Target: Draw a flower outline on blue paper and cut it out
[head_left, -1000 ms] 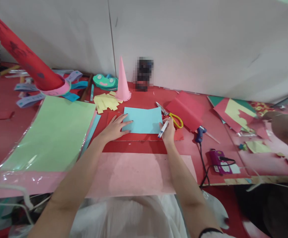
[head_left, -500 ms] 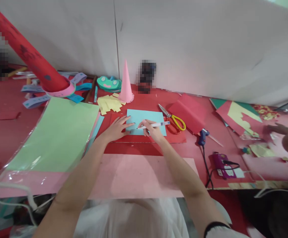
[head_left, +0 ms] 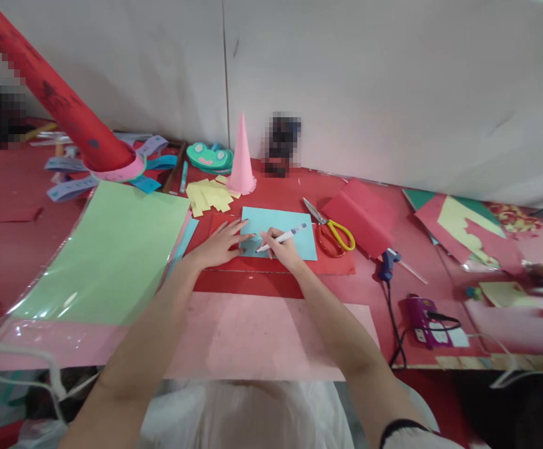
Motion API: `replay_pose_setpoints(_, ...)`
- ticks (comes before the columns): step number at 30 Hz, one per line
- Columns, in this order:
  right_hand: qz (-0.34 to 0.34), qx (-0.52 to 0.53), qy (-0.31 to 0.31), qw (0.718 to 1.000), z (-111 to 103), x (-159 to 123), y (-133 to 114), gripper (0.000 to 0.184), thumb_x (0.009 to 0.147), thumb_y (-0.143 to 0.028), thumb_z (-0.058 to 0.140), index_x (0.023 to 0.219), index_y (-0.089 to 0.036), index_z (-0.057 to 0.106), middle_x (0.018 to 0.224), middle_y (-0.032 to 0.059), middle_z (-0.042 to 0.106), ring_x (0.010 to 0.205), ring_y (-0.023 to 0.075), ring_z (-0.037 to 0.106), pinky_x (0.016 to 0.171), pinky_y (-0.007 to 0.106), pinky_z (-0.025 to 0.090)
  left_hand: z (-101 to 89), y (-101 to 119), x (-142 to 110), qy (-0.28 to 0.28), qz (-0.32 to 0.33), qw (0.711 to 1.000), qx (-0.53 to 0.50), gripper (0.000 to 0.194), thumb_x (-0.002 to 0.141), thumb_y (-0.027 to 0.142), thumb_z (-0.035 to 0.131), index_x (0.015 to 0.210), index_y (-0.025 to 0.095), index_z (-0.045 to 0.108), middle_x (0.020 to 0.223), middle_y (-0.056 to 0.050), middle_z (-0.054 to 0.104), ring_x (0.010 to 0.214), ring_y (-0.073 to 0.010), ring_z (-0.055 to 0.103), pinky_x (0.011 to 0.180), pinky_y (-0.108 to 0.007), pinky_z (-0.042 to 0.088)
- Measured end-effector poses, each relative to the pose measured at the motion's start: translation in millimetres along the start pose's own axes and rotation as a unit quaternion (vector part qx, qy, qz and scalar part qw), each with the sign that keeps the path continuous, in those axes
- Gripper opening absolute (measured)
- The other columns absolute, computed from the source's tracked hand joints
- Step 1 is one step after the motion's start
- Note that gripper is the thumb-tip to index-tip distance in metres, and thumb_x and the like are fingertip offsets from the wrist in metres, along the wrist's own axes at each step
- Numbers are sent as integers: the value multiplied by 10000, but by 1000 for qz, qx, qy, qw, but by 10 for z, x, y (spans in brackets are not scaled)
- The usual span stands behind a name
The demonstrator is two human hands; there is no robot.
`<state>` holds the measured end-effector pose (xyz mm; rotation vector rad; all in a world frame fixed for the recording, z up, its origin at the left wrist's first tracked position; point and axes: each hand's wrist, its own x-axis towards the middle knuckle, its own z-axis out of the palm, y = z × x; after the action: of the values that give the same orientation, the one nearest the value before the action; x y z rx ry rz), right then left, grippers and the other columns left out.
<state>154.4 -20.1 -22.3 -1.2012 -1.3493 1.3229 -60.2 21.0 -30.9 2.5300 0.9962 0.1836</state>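
A light-blue sheet of paper [head_left: 278, 218] lies on red paper [head_left: 327, 266] in front of me. My left hand [head_left: 222, 244] rests flat with fingers spread, its fingertips on the sheet's left edge. In my right hand [head_left: 278, 246] is a white marker [head_left: 293, 232], held in a writing grip. Its tip points down at the lower left part of the blue sheet, close to my left fingers. Whether a line shows under the tip is too small to tell. Scissors [head_left: 330, 226] with yellow and red handles lie just right of the sheet.
Behind the sheet stand a pink paper cone [head_left: 242, 159] and yellow paper strips [head_left: 210, 196]. Green paper in a plastic sleeve [head_left: 112, 249] lies left. To the right are folded red paper [head_left: 362, 215], a glue gun [head_left: 387, 265] with its cord, a purple power strip [head_left: 425, 321] and another person's hand [head_left: 540, 275].
The marker has swung to a steeper slant, with its tip slightly lower on the sheet. My left hand stays in place. At right, the other person's hand has moved down, and my view has shifted slightly.
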Motion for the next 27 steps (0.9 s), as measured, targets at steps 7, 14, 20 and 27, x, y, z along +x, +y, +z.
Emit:
replay_pose_setpoints(7,-35,44,204,977,-264,-48,-194,485,732,-639,637,536,-226,475,337,-108,321,343,75,371,528,261,526,-19,221,15,48,-23,997,57,544,899,392,564,1421,335,423,1465,-59,450,1386,-257,357,1173,-556,108)
replay_pose_setpoints(14,-45,1,274,961,-395,-160,-218,374,807,-564,590,701,-206,574,468,-71,472,450,90,460,582,263,532,29,369,71,4,0,998,66,535,918,473,521,1421,316,432,1588,-38,236,1461,-290,188,1173,-524,148)
replay_pose_setpoints(20,-72,-245,284,924,-589,-330,-158,230,879,-432,525,892,-235,643,847,33,671,783,185,629,774,320,484,-2,459,49,45,3,996,78,539,923,491,515,1407,260,461,1461,-82,470,1351,-283,423,1178,-550,79)
replay_pose_setpoints(27,-78,-377,213,898,-333,-474,105,202,856,-331,578,1027,-231,620,1137,136,667,1152,307,575,956,471,444,-1,523,50,105,47,991,62,441,948,442,493,1349,261,521,1422,-88,514,1300,-247,486,1175,-505,155)
